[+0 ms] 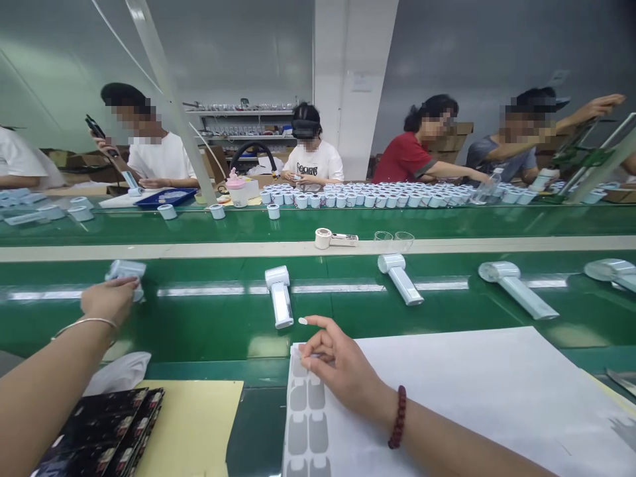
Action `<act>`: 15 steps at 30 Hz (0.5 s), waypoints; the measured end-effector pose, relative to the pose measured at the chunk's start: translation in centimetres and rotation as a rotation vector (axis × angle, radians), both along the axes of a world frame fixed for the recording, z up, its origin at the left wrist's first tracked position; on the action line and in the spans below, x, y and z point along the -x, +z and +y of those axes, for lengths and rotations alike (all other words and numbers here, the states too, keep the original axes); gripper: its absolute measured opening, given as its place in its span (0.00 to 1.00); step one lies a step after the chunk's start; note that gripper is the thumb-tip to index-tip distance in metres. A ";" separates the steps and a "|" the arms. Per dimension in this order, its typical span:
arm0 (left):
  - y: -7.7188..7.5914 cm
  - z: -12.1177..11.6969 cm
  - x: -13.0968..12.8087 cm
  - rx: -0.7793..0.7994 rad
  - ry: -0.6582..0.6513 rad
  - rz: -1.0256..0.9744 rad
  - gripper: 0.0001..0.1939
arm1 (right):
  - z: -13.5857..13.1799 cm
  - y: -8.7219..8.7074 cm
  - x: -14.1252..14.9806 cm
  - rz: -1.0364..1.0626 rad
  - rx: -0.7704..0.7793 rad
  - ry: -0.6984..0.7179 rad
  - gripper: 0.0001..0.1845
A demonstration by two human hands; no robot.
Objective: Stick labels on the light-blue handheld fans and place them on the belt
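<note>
pretty much a factory assembly line, long green conveyor-style worktop [199, 331], rows of identical pale blue-white parts [368, 196], people [311, 156] who sat working along the far side, shelving [238, 126] and cardboard boxes [454, 142] behind them

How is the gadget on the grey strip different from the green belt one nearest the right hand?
The strip gadget is creamy white; the belt gadget is pale bluish. The strip gadget lies sideways; the belt gadget has its handle end towards the person. Both have a round head and a long handle.
</note>
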State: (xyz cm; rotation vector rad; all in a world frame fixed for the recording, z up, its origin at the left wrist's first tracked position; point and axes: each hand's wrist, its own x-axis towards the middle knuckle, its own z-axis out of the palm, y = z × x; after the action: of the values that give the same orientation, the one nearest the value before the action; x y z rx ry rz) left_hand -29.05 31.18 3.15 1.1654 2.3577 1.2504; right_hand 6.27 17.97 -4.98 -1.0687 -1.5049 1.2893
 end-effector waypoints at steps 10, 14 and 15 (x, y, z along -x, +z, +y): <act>3.6 -9.4 -11.1 -0.366 -0.287 -0.919 0.13 | 1.3 -0.1 -0.4 0.227 0.072 0.067 0.32; 3.8 -16.5 -14.5 -0.322 -0.465 -1.179 0.23 | 2.1 0.8 -0.5 0.216 0.127 0.094 0.19; 3.6 -18.2 -15.2 -0.300 -0.499 -1.232 0.26 | 2.2 1.1 -0.6 0.209 0.142 0.104 0.17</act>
State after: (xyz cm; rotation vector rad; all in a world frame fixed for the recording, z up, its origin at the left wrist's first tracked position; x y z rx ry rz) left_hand -13.89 13.01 6.72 0.6224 0.9511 1.4958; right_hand 6.85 20.12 -3.90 -0.9221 -1.3416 1.5497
